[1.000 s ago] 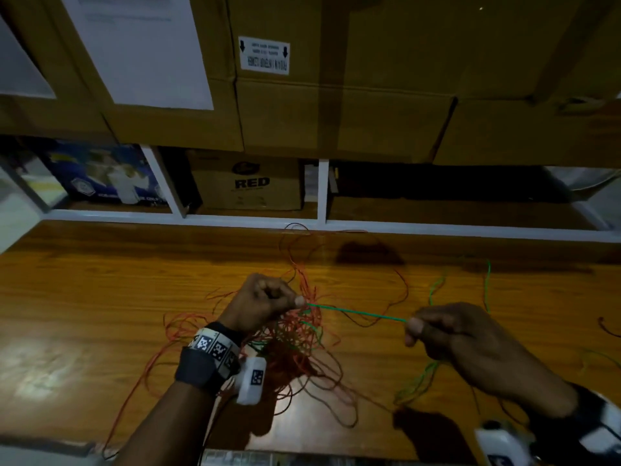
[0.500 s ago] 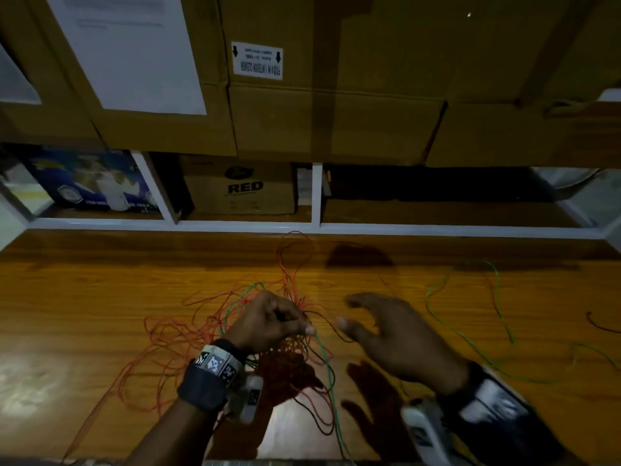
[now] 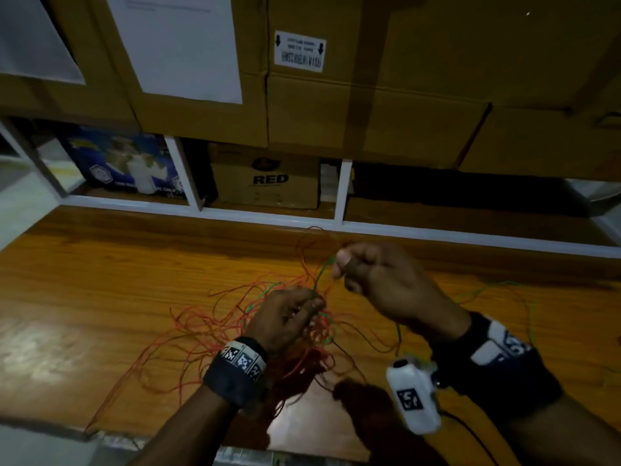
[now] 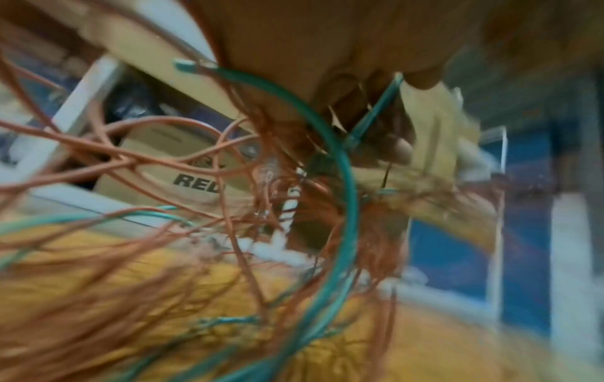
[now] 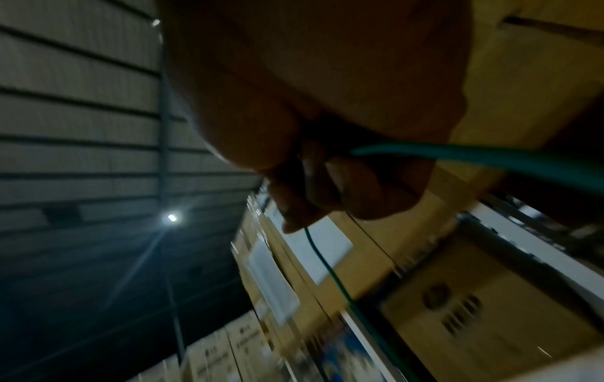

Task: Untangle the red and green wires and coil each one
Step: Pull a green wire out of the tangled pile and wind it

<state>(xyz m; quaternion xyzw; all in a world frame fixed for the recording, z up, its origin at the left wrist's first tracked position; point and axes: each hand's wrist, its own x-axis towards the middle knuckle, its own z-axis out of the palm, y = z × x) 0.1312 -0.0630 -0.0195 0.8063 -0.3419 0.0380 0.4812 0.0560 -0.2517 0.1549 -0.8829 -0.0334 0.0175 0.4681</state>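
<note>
While your left hand (image 3: 285, 317) curls its fingers (image 4: 392, 150) round the knot of red wire (image 3: 208, 326) and green wire (image 3: 319, 275) above the middle of the tabletop (image 3: 100, 280), your right hand (image 3: 379, 284) pinches the green strand just beyond it, nearer the far edge; red loops sprawl leftward; green slack trails toward the right edge.
</note>
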